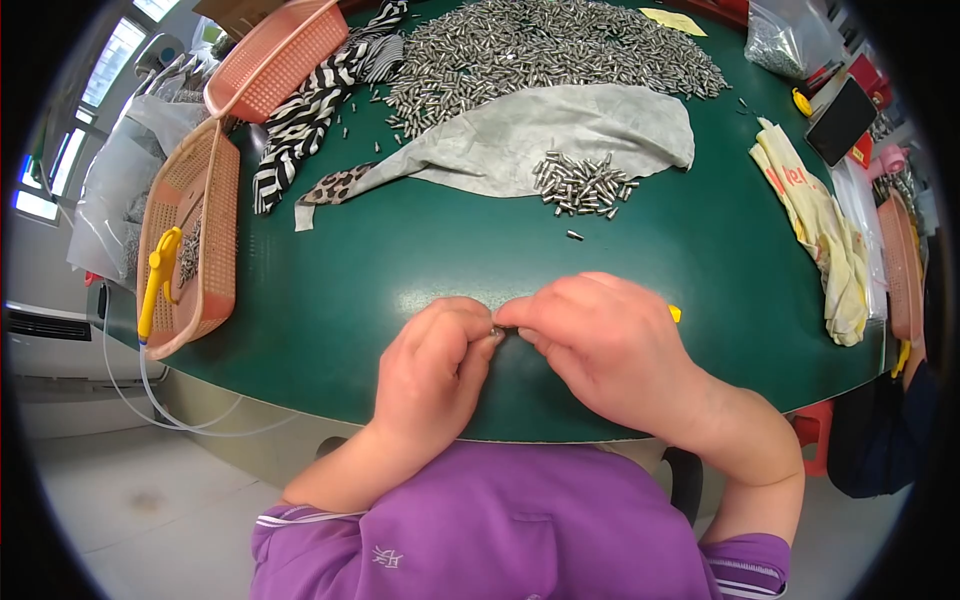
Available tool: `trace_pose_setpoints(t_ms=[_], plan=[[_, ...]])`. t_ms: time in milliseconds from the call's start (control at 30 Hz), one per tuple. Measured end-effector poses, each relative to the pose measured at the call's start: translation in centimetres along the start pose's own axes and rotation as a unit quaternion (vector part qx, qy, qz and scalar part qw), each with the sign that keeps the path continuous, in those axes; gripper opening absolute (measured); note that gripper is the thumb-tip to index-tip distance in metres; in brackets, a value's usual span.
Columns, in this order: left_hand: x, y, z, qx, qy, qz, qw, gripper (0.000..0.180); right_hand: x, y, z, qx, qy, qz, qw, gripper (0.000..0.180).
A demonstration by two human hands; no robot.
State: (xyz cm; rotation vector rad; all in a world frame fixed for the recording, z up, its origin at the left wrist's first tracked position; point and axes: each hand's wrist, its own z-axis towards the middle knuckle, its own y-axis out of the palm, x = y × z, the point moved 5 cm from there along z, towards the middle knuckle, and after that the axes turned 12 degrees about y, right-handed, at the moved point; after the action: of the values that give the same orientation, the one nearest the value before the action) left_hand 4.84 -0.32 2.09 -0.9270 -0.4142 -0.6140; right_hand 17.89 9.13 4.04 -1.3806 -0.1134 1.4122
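Small metal pin [497, 333]: at the near edge of the green table [400, 260], pinched between fingertips of both hands, mostly hidden. Left hand [435, 365]: fingers curled together, tips closed on the pin. Right hand [600, 345]: thumb and forefinger pressed onto the same pin. Small pile of pins [583, 185]: farther off, on a grey cloth [560, 130]. Large heap of pins [550, 50]: far side. Pink basket [195, 235]: left edge, holding a yellow tool [158, 280].

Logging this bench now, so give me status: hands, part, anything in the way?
Left hand and right hand pinch one small metal pin together. Green table bare around them; pin pile beyond.
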Motion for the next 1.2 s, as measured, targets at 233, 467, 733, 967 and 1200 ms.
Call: trace_pose_setpoints(t_ms=[233, 467, 733, 967, 1200], plan=[[-0.02, -0.02, 0.06, 0.011, -0.008, -0.015, 1.000, 0.022, -0.14, -0.50, 0.38, -0.005, 0.007, 0.020, 1.000, 0.021], [-0.23, -0.01, 0.06, 0.017, -0.031, -0.041, 0.999, 0.024, -0.15, -0.40, 0.10, -0.022, 0.005, 0.033, 0.999, 0.018], [-0.32, 0.02, 0.10, 0.019, -0.031, -0.044, 0.998, 0.024, -0.06, -0.13, -0.06, -0.016, 0.003, 0.018, 1.000, 0.019], [-0.23, -0.07, 0.03, 0.026, -0.037, -0.057, 0.997, 0.020, -0.38, -0.52, 0.23, 0.041, -0.029, -0.116, 0.992, 0.029], [-0.48, -0.10, -0.10, 0.026, -0.048, -0.069, 0.996, 0.017, -0.18, -0.81, 0.47, 0.020, -0.021, -0.007, 1.000, 0.022]])
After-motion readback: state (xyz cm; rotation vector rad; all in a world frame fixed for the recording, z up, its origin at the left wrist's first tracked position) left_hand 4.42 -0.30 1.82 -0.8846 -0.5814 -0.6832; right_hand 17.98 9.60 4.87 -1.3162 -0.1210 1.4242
